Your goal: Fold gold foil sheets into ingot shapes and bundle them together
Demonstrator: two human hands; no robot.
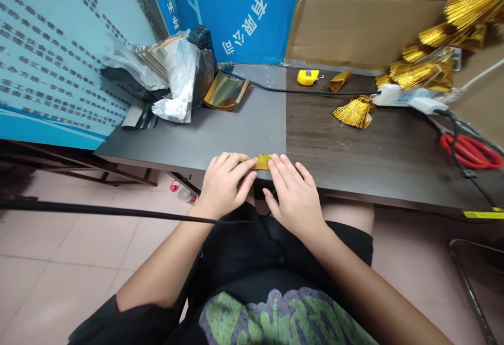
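Note:
A small folded piece of gold foil paper (263, 161) lies at the near edge of the table (244, 129). My left hand (225, 183) rests on its left end, fingers curled and pressing down on it. My right hand (292, 190) lies on its right end with the fingers stretched and held together, flat on the foil. Most of the piece is hidden under both hands; only a short strip shows between them.
A stack of gold foil sheets (226, 92) and crumpled plastic bags (173, 74) sit at the back left. A yellow tape measure (307, 77), gold tassels (354, 112), a white power strip (409, 98) and red scissors (470, 152) lie to the right. A black cable (98, 209) crosses my lap.

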